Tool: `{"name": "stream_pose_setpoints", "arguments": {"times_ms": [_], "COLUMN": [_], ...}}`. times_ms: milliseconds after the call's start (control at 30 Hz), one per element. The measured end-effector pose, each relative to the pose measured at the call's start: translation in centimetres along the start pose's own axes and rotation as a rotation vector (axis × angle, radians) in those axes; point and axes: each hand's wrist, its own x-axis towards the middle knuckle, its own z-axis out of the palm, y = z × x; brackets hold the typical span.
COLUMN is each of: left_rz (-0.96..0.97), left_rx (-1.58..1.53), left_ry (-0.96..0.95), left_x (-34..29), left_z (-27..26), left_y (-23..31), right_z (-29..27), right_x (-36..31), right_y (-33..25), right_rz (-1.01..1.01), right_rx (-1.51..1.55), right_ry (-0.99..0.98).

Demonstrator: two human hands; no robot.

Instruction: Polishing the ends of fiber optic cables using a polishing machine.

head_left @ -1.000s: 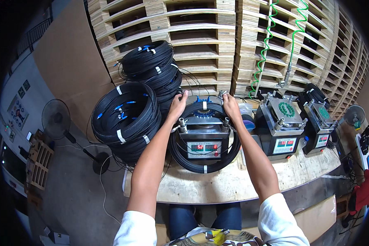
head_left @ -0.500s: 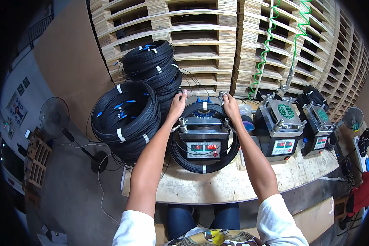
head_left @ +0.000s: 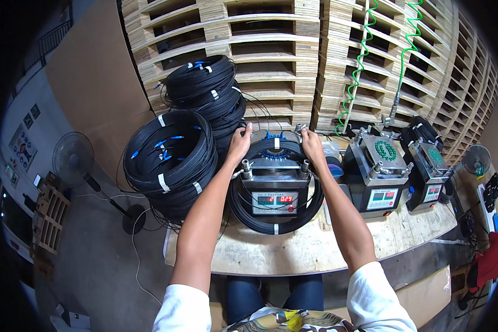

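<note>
A bench machine (head_left: 275, 185) with a metal top and red-lit displays stands in front of me. A black cable coil (head_left: 276, 227) hangs around it, looping over the top and below the front panel, with white ties. Blue connectors (head_left: 275, 135) sit in a row at the machine's far side. My left hand (head_left: 239, 144) is closed at the far left corner, and its fingers hide whatever they grip. At the far right corner my right hand (head_left: 312, 146) is closed, its thumb and fingers against a metal corner knob (head_left: 300, 128). Both forearms reach past the machine's sides.
Stacked black cable coils (head_left: 171, 152) with blue connectors rise at the left. Two similar machines (head_left: 377, 171) stand to the right on the wooden table (head_left: 310, 257). Wooden pallets (head_left: 263, 58) form the back wall. A green coiled air hose (head_left: 409, 44) hangs nearby; a fan (head_left: 73, 157) stands left.
The left readout on the machine's display has changed. The hanging hose's nozzle has swung slightly to the right. Both hands have stayed at the far corners.
</note>
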Motion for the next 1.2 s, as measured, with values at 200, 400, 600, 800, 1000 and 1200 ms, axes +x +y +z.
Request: {"name": "stream_pose_setpoints", "arguments": {"times_ms": [200, 400, 600, 800, 1000, 1200], "left_rz": [-0.027, -0.035, -0.042, -0.031, -0.031, -0.022], "left_rx": [-0.012, -0.014, -0.039, -0.022, -0.042, -0.055], "left_ry": [-0.03, -0.063, -0.044, -0.017, -0.025, -0.02], "left_x": [0.8, 1.3, 1.1, 1.8, 1.7, 2.1], "left_z": [-0.3, -0.4, 0.1, 0.1, 0.5, 0.5], "left_y": [-0.9, -1.3, -1.1, -2.0, -2.0, -2.5], "right_z": [0.0, 0.2, -0.3, -0.1, -0.1, 0.0], "right_x": [0.0, -0.2, 0.1, 0.0, -0.1, 0.2], "right_y": [-0.6, -1.3, -0.8, -0.9, -0.6, -0.4], "right_rz": [-0.007, 0.049, 0.057, 0.03, 0.038, 0.042], "right_rx": [-0.002, -0.04, -0.049, -0.007, 0.001, 0.025], "right_ry": [-0.008, 0.004, -0.025, -0.012, 0.021, 0.019]}}
